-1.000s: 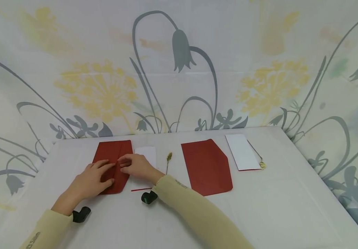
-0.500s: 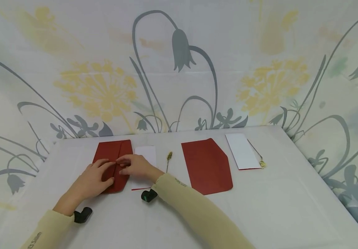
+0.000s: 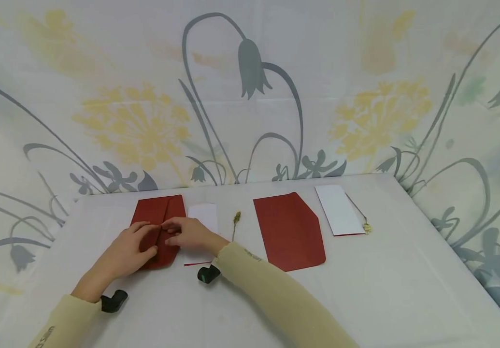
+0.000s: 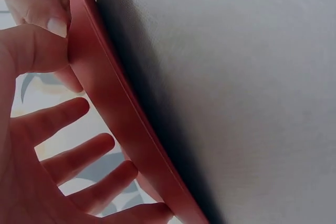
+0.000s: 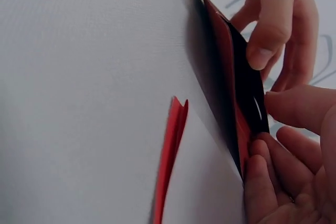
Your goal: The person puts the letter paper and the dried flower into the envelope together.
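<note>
A red paper envelope [image 3: 150,209] lies at the left of the white table, its flap folded over but partly raised. My left hand [image 3: 126,250] rests on it from the near left, fingers spread and fairly straight. From the right, my right hand [image 3: 192,235] pinches the flap edge between bent fingers and thumb, close to the left fingertips. A dark gap shows under the flap in the right wrist view, beside the right thumb [image 5: 302,107]. Under the right hand lies a folded white card [image 3: 205,214] with a red lower edge, partly hidden.
A dried flower sprig [image 3: 236,220] lies right of that card. Farther right are a second red envelope [image 3: 291,232], a white card [image 3: 340,210] and a yellow dried flower [image 3: 366,227]. A flower-patterned cloth [image 3: 250,111] stands behind the table [image 3: 397,290].
Both hands stay nearly in place at the envelope. The right fingers shift slightly left along the flap edge; the cards, sprigs and second envelope have not moved.
</note>
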Demonstrator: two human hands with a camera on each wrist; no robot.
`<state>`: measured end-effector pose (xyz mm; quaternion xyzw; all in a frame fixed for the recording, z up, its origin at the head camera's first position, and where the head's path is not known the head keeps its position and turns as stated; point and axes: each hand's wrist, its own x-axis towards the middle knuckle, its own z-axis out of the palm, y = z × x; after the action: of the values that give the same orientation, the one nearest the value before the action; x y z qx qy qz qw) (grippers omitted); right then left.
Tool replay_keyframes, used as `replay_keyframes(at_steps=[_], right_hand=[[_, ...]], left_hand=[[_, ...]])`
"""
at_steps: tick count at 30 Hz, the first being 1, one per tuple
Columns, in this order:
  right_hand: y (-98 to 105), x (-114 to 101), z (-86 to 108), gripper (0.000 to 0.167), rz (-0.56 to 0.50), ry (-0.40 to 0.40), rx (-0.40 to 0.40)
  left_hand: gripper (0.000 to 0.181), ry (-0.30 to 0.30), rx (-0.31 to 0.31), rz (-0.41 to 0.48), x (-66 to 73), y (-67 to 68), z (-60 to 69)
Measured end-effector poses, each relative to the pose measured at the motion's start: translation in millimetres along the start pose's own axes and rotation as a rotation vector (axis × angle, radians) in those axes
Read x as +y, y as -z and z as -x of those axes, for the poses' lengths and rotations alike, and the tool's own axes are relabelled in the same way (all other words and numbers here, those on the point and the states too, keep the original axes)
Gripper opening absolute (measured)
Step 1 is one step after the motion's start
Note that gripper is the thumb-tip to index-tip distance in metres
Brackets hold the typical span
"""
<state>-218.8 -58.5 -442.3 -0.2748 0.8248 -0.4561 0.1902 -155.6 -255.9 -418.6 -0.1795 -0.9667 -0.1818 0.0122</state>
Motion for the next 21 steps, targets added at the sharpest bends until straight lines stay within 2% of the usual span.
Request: replay_keyframes(at_steps=[7,13,21], right_hand=[[3,-3,1.8,0.053,0.097,0.031,-0.084],[5,0,2.2,0.053,0.041,0.034,-0.118],[8,0,1.6,0.056,0.037,0.050,-0.141]], left_hand=[[0.050,0.001,-0.005,-0.023,4.4,0.0,1.9],[0.052,-0.001,-0.017,-0.033,2.4,-0.4,3.8],[0.034,-0.134,-0.069,0.064,-9.3,1.6,-5.1]])
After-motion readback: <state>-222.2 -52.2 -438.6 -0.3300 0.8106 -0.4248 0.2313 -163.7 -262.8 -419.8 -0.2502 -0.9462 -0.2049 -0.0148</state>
